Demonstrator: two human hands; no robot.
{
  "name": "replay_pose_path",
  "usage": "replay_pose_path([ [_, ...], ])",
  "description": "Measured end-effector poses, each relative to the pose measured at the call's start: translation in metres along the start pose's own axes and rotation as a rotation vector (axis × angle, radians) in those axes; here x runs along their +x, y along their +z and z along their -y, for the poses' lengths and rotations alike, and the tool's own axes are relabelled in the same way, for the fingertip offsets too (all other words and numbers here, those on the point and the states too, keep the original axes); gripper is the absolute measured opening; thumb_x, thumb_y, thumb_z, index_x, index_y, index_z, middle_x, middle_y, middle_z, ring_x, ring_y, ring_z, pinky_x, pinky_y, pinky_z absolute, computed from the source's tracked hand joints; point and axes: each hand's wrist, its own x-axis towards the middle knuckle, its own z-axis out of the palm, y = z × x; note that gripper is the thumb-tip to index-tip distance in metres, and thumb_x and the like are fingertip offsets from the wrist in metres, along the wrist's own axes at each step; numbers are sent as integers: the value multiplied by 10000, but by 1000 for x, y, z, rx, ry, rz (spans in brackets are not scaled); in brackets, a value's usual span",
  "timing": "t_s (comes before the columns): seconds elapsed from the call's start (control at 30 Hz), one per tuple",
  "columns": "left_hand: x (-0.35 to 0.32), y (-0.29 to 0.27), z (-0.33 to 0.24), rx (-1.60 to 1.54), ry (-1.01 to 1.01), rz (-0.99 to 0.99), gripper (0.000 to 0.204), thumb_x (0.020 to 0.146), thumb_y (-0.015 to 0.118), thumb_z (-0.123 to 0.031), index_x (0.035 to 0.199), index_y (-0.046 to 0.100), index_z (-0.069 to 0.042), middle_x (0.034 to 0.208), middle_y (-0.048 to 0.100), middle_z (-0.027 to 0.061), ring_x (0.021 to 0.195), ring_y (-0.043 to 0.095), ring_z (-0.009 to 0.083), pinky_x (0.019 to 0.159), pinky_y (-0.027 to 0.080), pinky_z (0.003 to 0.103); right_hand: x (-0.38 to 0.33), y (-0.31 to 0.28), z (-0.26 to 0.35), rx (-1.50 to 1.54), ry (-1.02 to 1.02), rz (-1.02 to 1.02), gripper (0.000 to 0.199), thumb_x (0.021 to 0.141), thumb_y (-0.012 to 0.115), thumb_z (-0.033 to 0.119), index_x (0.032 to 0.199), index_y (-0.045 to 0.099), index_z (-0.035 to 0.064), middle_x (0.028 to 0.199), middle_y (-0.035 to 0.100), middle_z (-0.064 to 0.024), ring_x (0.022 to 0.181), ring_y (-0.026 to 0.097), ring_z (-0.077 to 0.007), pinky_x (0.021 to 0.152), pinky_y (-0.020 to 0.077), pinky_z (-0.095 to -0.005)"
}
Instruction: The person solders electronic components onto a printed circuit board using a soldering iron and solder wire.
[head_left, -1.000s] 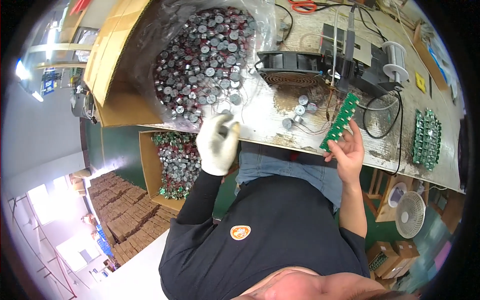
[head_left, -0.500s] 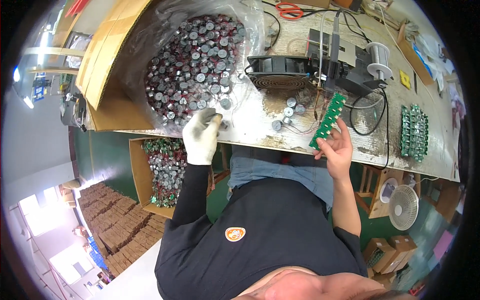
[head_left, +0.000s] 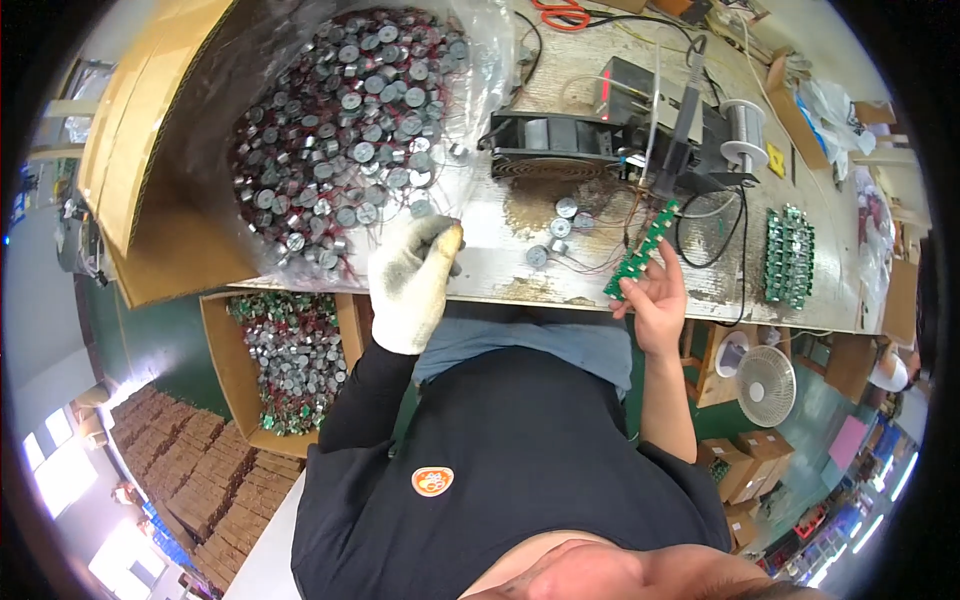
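Note:
My left hand, in a white work glove with dark fingertips, is closed in front of the heap of small round grey metal parts with thin red wires. Its thumb presses on the curled fingers; whatever is between them is hidden. My bare right hand grips a long green circuit board by its lower end, thumb on top. The board slants up to the right, its top close to the soldering iron. Several loose round parts with wires lie on the table between my hands.
The heap lies in a clear plastic bag beside an open cardboard box. A black fan, a solder spool and red-handled scissors stand behind. Stacked green boards sit at right. Below the table edge is another filled carton.
The whole view has shifted. My left hand has moved slightly right, away from the heap, its fingers more curled. My right hand still holds the board, its upper end a little lower.

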Motion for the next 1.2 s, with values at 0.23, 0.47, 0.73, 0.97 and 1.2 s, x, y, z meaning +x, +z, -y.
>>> replay_pose_path([
  [0.23, -12, 35, 4, 123, 43, 128, 168, 873, 634, -118, 935, 649, 37, 746, 600, 48, 614, 539, 92, 573, 424, 240, -1, 1, 0, 61, 11, 50, 782, 801, 600, -128, 1455, 215, 61, 1165, 544, -183, 741, 631, -171, 534, 542, -253],
  [0.47, -26, 82, 18, 19, -126, 330, 156, 872, 636, -110, 940, 648, 30, 859, 579, 58, 720, 539, 99, 651, 431, 243, 2, -2, 2, 101, 46, 111, 826, 794, 623, -119, 1467, 177, 53, 1152, 520, -192, 721, 636, -176, 527, 519, -242],
  [0.73, -17, 109, 26, -42, -100, 400, 136, 891, 617, -92, 942, 635, 32, 872, 624, 51, 791, 555, 94, 709, 454, 248, 4, -2, 9, 142, 52, 146, 785, 804, 618, -102, 1446, 186, 34, 1125, 523, -196, 701, 647, -174, 524, 527, -240],
  [0.97, -16, 120, 20, -151, -297, 395, 167, 884, 639, -117, 935, 617, 40, 845, 634, 55, 773, 590, 92, 686, 489, 241, 9, -2, 12, 155, 32, 130, 694, 797, 596, -129, 1387, 249, -12, 1132, 540, -192, 672, 638, -176, 516, 525, -245],
  [1.2, -10, 120, 17, -268, -395, 423, 158, 896, 626, -129, 928, 605, 24, 861, 645, 67, 778, 618, 113, 701, 507, 250, 11, 1, 15, 160, 24, 112, 590, 804, 588, -133, 1318, 321, -21, 1138, 543, -171, 677, 633, -158, 514, 521, -222],
])
